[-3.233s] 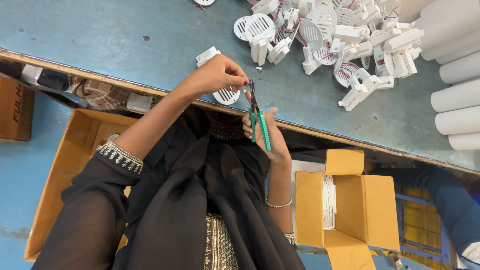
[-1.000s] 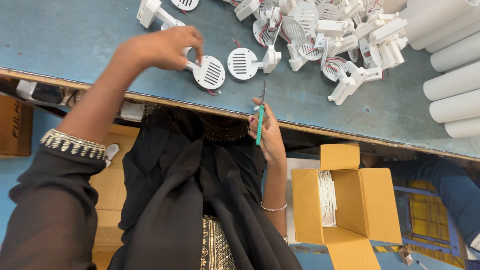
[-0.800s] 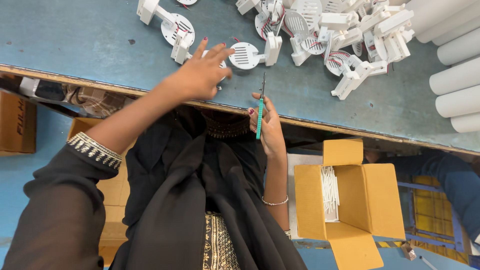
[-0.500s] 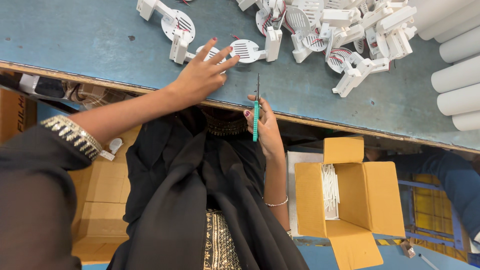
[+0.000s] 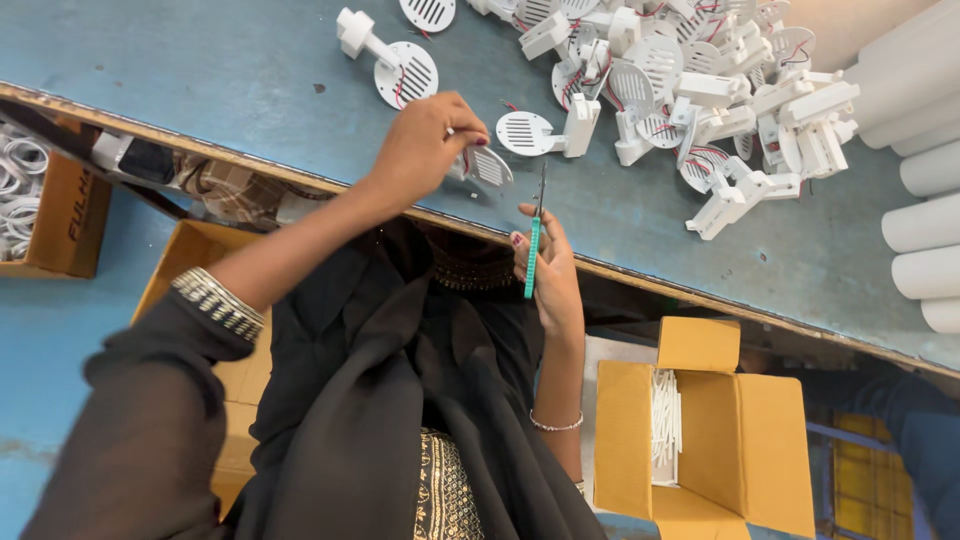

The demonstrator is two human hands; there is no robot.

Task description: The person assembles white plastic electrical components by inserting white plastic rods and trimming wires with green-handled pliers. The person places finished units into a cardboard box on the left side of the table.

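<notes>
While the left hand (image 5: 425,145) pinches a white grille part (image 5: 485,168) mid-frame, the right hand (image 5: 548,270) grips teal-handled cutters (image 5: 533,255); many parts (image 5: 700,90) remain heaped upper right on the desk (image 5: 200,70).

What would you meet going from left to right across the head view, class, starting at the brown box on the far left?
Brown box of white rings → left hand → green-handled tool → pile of white parts → white tubes.

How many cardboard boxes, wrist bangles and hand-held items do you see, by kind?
Cardboard boxes: 3
Wrist bangles: 2
Green-handled tool: 1
White vented part: 1
Total: 7
</notes>
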